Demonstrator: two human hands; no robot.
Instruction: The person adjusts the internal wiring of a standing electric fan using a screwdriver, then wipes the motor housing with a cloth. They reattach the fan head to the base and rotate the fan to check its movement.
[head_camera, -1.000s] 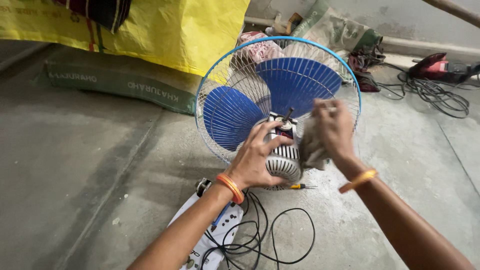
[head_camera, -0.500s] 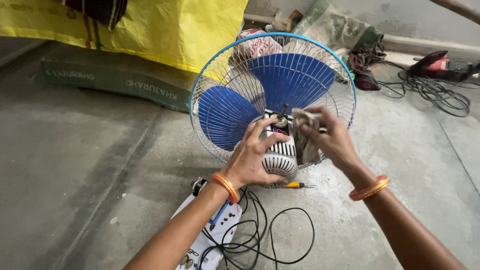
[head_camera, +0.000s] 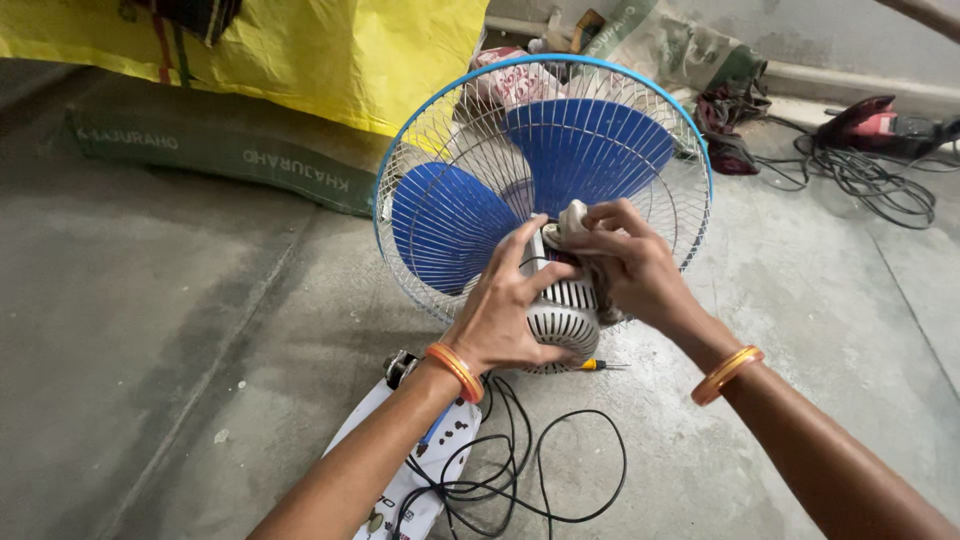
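My left hand is clenched on the white vented motor housing of the fan on the floor. My right hand grasps a cloth on its top. Blue blades sit inside the wire cage.

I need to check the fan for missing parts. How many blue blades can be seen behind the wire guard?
2. One blade is at the left, one blade at the upper right. The hands may hide another below.

The fan stands on the floor, its motor housing nearest the camera. A screwdriver lies just right of the housing, the cord before it. A sack lies behind the fan.
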